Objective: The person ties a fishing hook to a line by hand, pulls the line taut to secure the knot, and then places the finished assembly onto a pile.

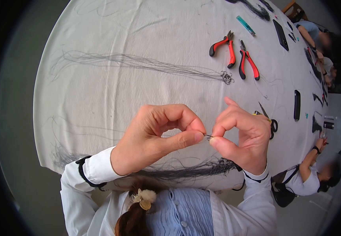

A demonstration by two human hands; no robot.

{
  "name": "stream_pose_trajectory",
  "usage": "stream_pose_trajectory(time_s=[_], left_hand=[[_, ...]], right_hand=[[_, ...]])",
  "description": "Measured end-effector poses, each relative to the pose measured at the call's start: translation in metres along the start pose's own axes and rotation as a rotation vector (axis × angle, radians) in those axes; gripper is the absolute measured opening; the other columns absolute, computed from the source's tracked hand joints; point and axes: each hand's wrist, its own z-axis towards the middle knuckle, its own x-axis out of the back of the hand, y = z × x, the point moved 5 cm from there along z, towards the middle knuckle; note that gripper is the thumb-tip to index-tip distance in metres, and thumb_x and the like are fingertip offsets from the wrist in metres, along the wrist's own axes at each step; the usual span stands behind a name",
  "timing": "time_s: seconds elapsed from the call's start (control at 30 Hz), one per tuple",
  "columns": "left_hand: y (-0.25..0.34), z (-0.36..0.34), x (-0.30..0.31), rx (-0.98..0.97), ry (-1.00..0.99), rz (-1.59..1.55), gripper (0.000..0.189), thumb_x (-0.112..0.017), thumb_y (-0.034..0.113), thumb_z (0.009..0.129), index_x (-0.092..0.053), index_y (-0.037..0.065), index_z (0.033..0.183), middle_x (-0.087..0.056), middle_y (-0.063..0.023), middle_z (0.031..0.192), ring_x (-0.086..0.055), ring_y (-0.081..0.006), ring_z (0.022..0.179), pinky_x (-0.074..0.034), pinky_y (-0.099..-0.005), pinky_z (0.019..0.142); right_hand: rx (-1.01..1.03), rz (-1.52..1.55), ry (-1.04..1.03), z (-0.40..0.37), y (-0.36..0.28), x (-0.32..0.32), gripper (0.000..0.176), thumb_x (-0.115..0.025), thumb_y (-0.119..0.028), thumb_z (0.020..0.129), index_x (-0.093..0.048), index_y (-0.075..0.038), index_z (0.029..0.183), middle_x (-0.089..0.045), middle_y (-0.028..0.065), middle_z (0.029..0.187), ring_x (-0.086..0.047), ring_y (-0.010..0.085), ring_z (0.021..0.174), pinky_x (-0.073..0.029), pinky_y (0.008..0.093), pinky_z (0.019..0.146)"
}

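Hook, probably light, stiff, slippery, wants a fingertip pinch: left hand and right hand both nip it; pliers at one o'clock.

Left hand and right hand, both pinching small dark hook; beneath, white tablecloth; beyond, bundle of hooked lines, red-handled pliers, red-handled cutters.

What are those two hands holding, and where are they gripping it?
A tiny dark hook-like piece, pinched at either end between thumb and forefinger of the left hand and right hand. Too small to identify.
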Motion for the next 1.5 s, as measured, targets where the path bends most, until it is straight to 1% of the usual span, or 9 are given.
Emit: stream_pose_trajectory(time_s=[0.1, 0.3, 0.37, 0.4, 0.5, 0.67, 0.73, 1.07, 1.5], left_hand=[[-0.003, -0.001, 0.002, 0.058, 0.023, -0.008, 0.007, -0.063, 0.006, 0.083, -0.060, 0.000, 0.088, -0.060, -0.0016, 0.081, -0.054, -0.0068, 0.076, -0.043, -0.0220, 0.068], [-0.002, 0.002, 0.006, -0.057, 0.152, 0.112, 0.005, -0.062, 0.005, 0.083, -0.059, 0.002, 0.086, -0.057, 0.0001, 0.076, -0.053, -0.0076, 0.076, -0.041, -0.0224, 0.071], [0.013, -0.005, 0.012, -0.489, 0.468, 0.473, 0.012, -0.068, 0.009, 0.077, -0.060, 0.003, 0.083, -0.060, -0.0038, 0.077, -0.054, -0.0109, 0.074, -0.043, -0.0261, 0.072], [0.018, -0.008, 0.012, -0.490, 0.467, 0.475, 0.012, -0.068, 0.009, 0.077, -0.060, 0.003, 0.083, -0.060, -0.0038, 0.077, -0.054, -0.0109, 0.074, -0.043, -0.0261, 0.072], [0.025, -0.012, 0.001, -0.256, 0.153, 0.532, 0.011, -0.072, 0.001, 0.073, -0.062, 0.002, 0.078, -0.061, -0.0015, 0.079, -0.053, -0.0080, 0.069, -0.042, -0.0246, 0.071], [0.003, -0.007, -0.002, -0.066, 0.131, 0.179, 0.012, -0.071, -0.001, 0.073, -0.065, 0.001, 0.084, -0.062, -0.0037, 0.080, -0.053, -0.0062, 0.068, -0.044, -0.0240, 0.069], [-0.005, -0.007, -0.003, 0.065, 0.124, -0.155, 0.014, -0.070, -0.002, 0.073, -0.065, 0.000, 0.085, -0.062, -0.0032, 0.081, -0.053, -0.0058, 0.069, -0.045, -0.0226, 0.069], [-0.009, -0.008, -0.005, 0.086, 0.115, -0.217, 0.016, -0.071, -0.003, 0.072, -0.064, 0.000, 0.085, -0.056, 0.0007, 0.070, -0.052, -0.0055, 0.068, -0.045, -0.0214, 0.068], [-0.016, -0.007, -0.003, 0.114, 0.147, -0.205, 0.006, -0.067, 0.004, 0.078, -0.063, 0.001, 0.083, -0.063, -0.0023, 0.077, -0.055, -0.0069, 0.070, -0.044, -0.0220, 0.065]], right_hand=[[-0.014, 0.011, 0.000, -0.001, 0.001, 0.000, 0.010, -0.068, -0.006, 0.067, -0.058, -0.008, 0.065, -0.059, -0.0030, 0.063, -0.054, 0.0114, 0.059, -0.030, 0.0575, 0.098], [0.066, -0.129, 0.117, -0.001, -0.004, 0.002, 0.013, -0.070, -0.004, 0.062, -0.059, -0.009, 0.065, -0.058, -0.0038, 0.062, -0.055, 0.0122, 0.059, -0.030, 0.0569, 0.099], [0.211, -0.385, 0.221, -0.003, -0.015, 0.003, 0.016, -0.071, -0.002, 0.058, -0.059, -0.010, 0.065, -0.057, -0.0048, 0.062, -0.056, 0.0123, 0.060, -0.028, 0.0583, 0.099], [0.211, -0.385, 0.223, -0.003, -0.016, 0.002, 0.016, -0.071, -0.002, 0.058, -0.059, -0.010, 0.065, -0.057, -0.0048, 0.062, -0.056, 0.0123, 0.060, -0.028, 0.0583, 0.099], [0.302, -0.492, 0.291, -0.006, -0.022, 0.002, 0.018, -0.071, -0.001, 0.057, -0.060, -0.012, 0.065, -0.057, -0.0053, 0.063, -0.057, 0.0119, 0.062, -0.026, 0.0603, 0.100], [0.505, -0.628, 0.391, -0.015, -0.029, -0.006, 0.017, -0.073, -0.004, 0.056, -0.062, -0.011, 0.067, -0.056, -0.0042, 0.064, -0.056, 0.0114, 0.064, -0.021, 0.0675, 0.100], [0.517, -0.660, 0.410, -0.018, -0.032, -0.011, 0.015, -0.072, -0.004, 0.057, -0.062, -0.010, 0.067, -0.056, -0.0037, 0.065, -0.056, 0.0111, 0.064, -0.019, 0.0696, 0.099], [0.632, -0.948, 0.475, -0.031, -0.036, -0.029, 0.009, -0.070, -0.011, 0.068, -0.063, -0.013, 0.073, -0.056, -0.0050, 0.071, -0.055, 0.0107, 0.075, -0.018, 0.0769, 0.096], [0.660, -1.034, 0.497, -0.030, -0.030, -0.037, 0.011, -0.072, -0.013, 0.066, -0.062, -0.015, 0.069, -0.054, -0.0062, 0.068, -0.055, 0.0080, 0.073, -0.017, 0.0771, 0.097]])
